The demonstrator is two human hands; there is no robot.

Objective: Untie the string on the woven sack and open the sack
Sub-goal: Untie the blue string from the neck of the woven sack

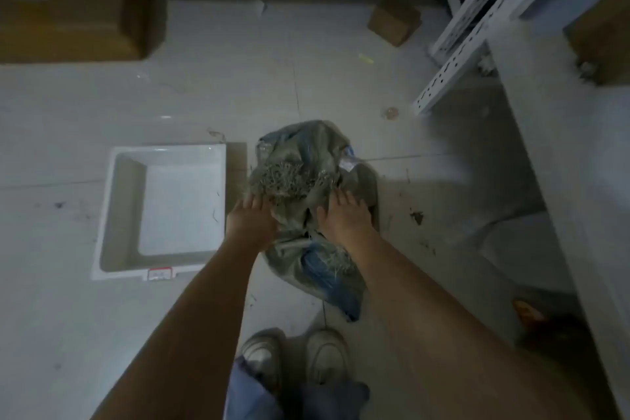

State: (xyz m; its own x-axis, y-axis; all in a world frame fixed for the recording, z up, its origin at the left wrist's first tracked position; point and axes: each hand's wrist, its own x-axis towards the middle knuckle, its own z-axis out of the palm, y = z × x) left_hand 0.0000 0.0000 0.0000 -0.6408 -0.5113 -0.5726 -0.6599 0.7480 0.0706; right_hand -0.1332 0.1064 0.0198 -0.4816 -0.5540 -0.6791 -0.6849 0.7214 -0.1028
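A grey-green woven sack with blue parts lies crumpled on the tiled floor in front of my feet. Its mouth gapes, and a heap of small thin metal pieces shows inside. My left hand holds the sack's left rim, fingers curled over the cloth. At the right rim, my right hand grips the fabric the same way. No string can be made out in the dim light.
An empty white plastic tray sits on the floor just left of the sack. White perforated shelf posts and a shelf stand to the right. Cardboard boxes are at the back left, a small box at the back.
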